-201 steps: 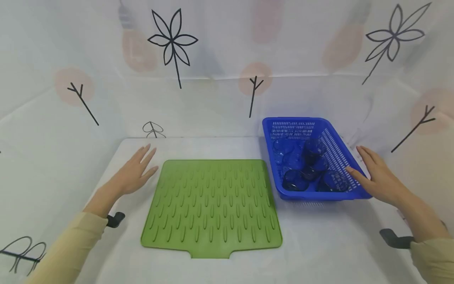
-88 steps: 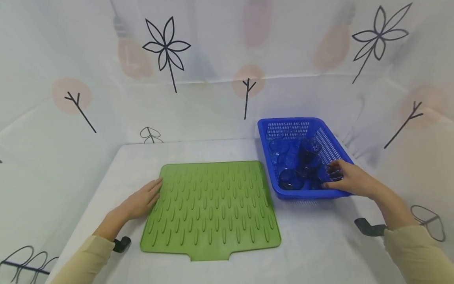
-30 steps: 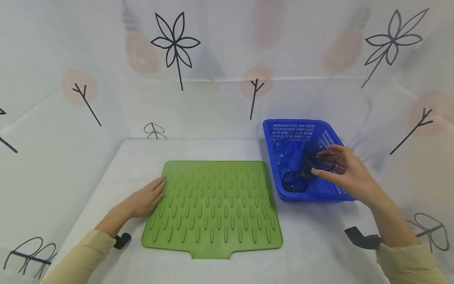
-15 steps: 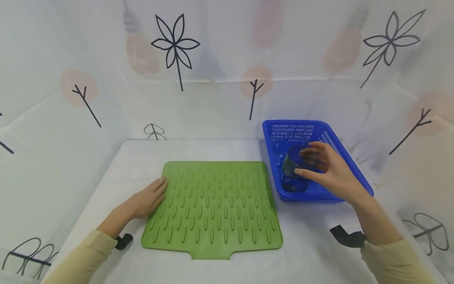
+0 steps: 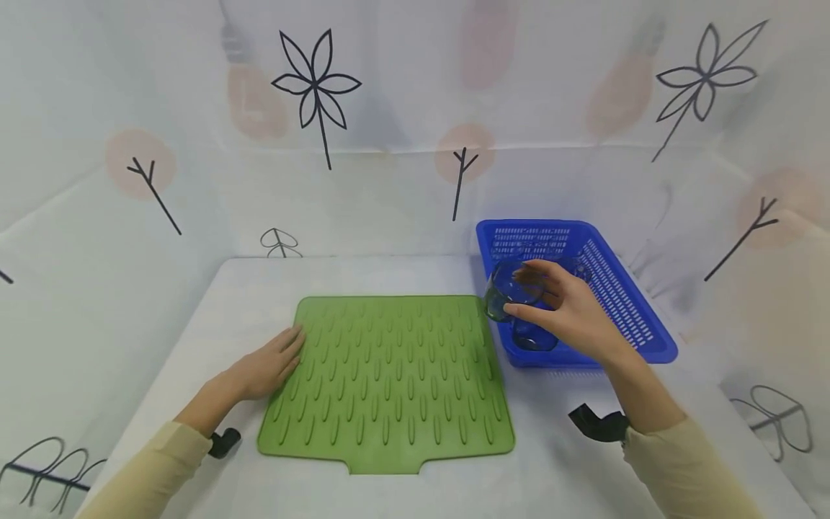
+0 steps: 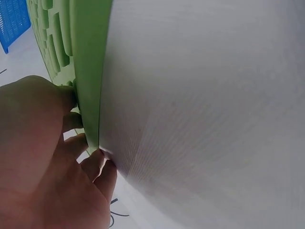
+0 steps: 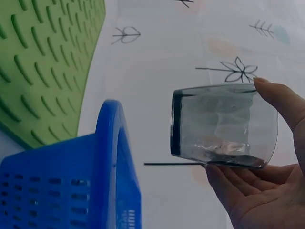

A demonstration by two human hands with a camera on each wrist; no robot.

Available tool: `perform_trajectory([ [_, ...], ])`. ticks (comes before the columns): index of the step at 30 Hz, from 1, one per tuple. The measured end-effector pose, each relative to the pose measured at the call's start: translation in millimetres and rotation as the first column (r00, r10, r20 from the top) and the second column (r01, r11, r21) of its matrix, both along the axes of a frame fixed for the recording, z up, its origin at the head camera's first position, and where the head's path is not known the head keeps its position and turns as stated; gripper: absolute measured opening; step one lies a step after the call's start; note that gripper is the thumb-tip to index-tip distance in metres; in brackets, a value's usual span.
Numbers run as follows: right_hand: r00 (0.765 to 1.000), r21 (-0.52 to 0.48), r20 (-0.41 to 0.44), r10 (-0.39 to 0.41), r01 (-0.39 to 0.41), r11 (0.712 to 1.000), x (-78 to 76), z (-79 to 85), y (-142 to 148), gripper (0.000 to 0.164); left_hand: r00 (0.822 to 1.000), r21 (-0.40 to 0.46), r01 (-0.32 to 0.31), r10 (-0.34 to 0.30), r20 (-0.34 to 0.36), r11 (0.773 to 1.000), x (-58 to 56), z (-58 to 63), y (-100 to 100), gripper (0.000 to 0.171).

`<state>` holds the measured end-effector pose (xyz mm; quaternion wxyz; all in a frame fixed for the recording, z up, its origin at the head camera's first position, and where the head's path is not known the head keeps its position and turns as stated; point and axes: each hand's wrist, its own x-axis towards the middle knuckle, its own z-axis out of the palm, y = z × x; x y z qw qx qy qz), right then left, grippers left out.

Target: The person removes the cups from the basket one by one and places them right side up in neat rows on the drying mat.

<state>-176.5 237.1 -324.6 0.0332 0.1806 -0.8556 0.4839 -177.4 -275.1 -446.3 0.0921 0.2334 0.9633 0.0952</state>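
Observation:
My right hand (image 5: 573, 310) grips a smoky grey glass tumbler (image 7: 214, 126), thumb on one side and fingers on the other. In the head view the tumbler overlaps the left rim of the blue plastic basket (image 5: 638, 357); the right wrist view shows it raised above that rim. Its mouth faces the palm and its thick dark base points away. My left hand (image 5: 266, 364) rests at the left edge of the green ribbed drying mat (image 5: 389, 375), fingertips on the border. In the left wrist view its fingers (image 6: 74, 121) are extended along the mat's side.
More glasses stay in the basket, among them a dark one (image 5: 534, 339) near the front left corner and one (image 5: 577, 269) farther back, partly behind my hand. A white cloth (image 5: 551, 461) covers the table, and patterned white fabric (image 5: 402, 187) encloses it.
Both hands hovered at first. The left came down onto the mat's edge and stayed. The right reached into the basket, took a tumbler, lifted it and carried it left toward the mat.

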Motion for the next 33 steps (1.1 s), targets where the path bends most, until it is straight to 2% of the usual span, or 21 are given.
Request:
perform_trajectory([
  [10, 0.999, -0.009, 0.046, -0.003, 0.003, 1.0, -6.3, -3.4, -16, 0.071, 0.999, 0.019, -0.022, 0.021, 0.045, 1.0, 1.3, -0.2, -1, 0.055],
  [27, 0.997, -0.094, 0.073, 0.002, 0.004, 0.996, -20.4, -15.4, -43, 0.074, 1.0, 0.025, -0.006, 0.006, 0.009, 1.0, -5.5, -1.9, -3, 0.055],
  [33, 0.997, -0.114, 0.078, 0.018, -0.009, 0.993, -24.7, -19.9, -53, 0.075, 0.999, 0.022, -0.018, 0.017, 0.04, 1.0, -4.3, -3.8, -3, 0.056],
])
